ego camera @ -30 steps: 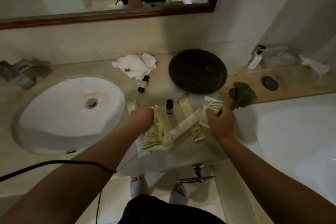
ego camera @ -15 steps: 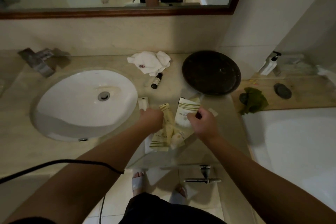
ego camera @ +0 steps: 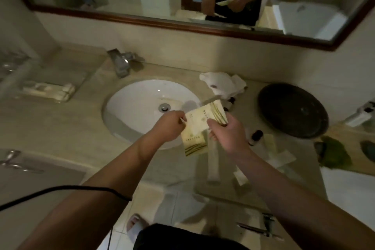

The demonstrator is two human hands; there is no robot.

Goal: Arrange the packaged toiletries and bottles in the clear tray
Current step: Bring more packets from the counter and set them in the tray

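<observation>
Several flat cream packets (ego camera: 205, 122) with green stripes are held fanned and raised, partly over the right edge of the sink. A small dark bottle (ego camera: 256, 137) stands upright on the surface, with pale packets (ego camera: 281, 157) and a long white tube (ego camera: 213, 165) lying flat nearby; the clear tray's edges are too faint to make out.

Bathroom, hotel-style. Oval white sink (ego camera: 142, 107) set under a beige stone surface (ego camera: 60, 119), chrome faucet (ego camera: 120, 63) behind it. Wood-framed mirror (ego camera: 203, 26) runs along the wall above; it reflects a white bathtub and a doorway. Crumpled white washcloth (ego camera: 223, 85) by the basin, dark round tray (ego camera: 292, 110) to the right, pump dispenser (ego camera: 359, 115) at the far right edge. Small amenity sachets (ego camera: 205, 122) and a mini bottle (ego camera: 256, 137) lying around. Tiled floor (ego camera: 178, 205) below the surface edge.
</observation>
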